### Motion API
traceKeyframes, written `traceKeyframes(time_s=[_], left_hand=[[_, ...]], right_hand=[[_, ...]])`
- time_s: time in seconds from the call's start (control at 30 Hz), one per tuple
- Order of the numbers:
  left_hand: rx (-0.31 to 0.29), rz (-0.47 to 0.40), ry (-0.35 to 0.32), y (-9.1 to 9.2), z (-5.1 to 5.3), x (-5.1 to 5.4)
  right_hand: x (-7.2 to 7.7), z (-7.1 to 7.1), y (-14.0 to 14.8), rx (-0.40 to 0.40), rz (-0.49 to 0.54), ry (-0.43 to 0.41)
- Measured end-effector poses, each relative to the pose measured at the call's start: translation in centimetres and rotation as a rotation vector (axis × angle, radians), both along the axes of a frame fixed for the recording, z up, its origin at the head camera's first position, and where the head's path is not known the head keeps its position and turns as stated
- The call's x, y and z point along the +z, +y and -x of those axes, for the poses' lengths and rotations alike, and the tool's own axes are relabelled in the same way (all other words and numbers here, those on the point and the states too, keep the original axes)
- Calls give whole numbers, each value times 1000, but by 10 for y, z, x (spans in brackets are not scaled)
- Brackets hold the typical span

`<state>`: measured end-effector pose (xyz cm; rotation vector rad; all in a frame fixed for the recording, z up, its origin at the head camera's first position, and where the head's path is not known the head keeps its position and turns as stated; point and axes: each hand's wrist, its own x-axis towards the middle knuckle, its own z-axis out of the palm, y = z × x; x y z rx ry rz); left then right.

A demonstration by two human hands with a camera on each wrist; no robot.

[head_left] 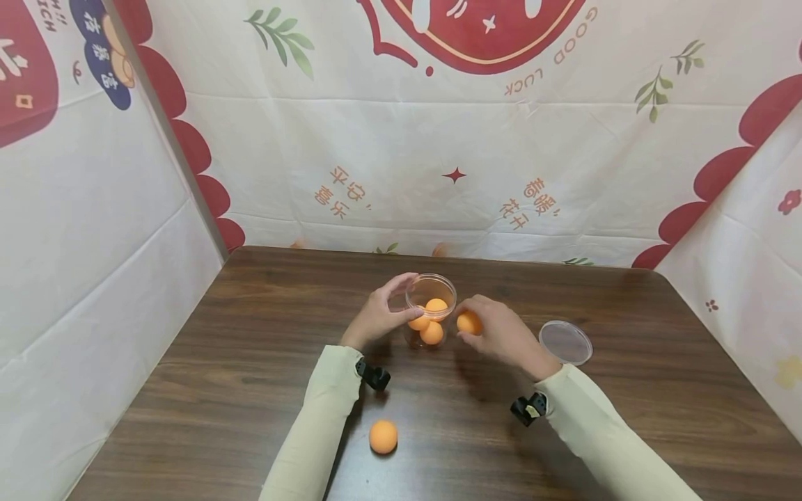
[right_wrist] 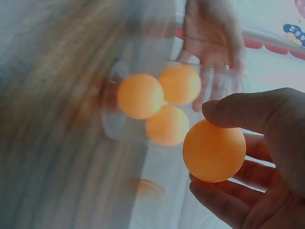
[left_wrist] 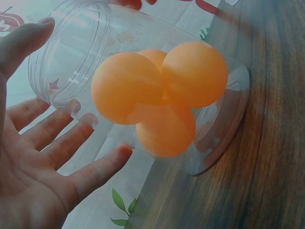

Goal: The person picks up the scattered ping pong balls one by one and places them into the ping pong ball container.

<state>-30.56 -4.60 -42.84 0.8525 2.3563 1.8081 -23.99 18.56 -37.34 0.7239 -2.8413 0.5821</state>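
Observation:
A clear plastic jar (left_wrist: 209,138) stands on the table, its round open mouth (head_left: 431,278) facing up. Orange ping-pong balls (head_left: 431,332) lie in its lower part. My left hand (head_left: 382,313) holds the jar near the rim from the left, with the thumb on one side and fingers (left_wrist: 57,129) on the other. Just right of the jar, my right hand (head_left: 501,334) pinches another orange ping-pong ball (right_wrist: 214,150) between thumb and fingers. That ball is outside the jar, below rim height in the head view.
One loose orange ping-pong ball (head_left: 383,437) lies on the brown wooden table (head_left: 250,390), nearer to me, beside the left forearm. A clear round lid (head_left: 566,342) lies flat to the right of the right hand. Printed white cloth (head_left: 407,153) hangs behind the table and along both sides.

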Motion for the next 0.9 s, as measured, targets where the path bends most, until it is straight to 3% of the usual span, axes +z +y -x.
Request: traceKeyframes(time_s=[0.33, 0.67, 0.9], left_hand=[[-5, 2, -7, 0, 0, 0], [2, 0, -16, 0, 0, 0], [-5, 0, -15, 0, -1, 1]], right_hand=[[15, 7, 2, -20, 27, 17], [31, 14, -2, 34, 69, 88], [38, 19, -14, 53, 87, 81]])
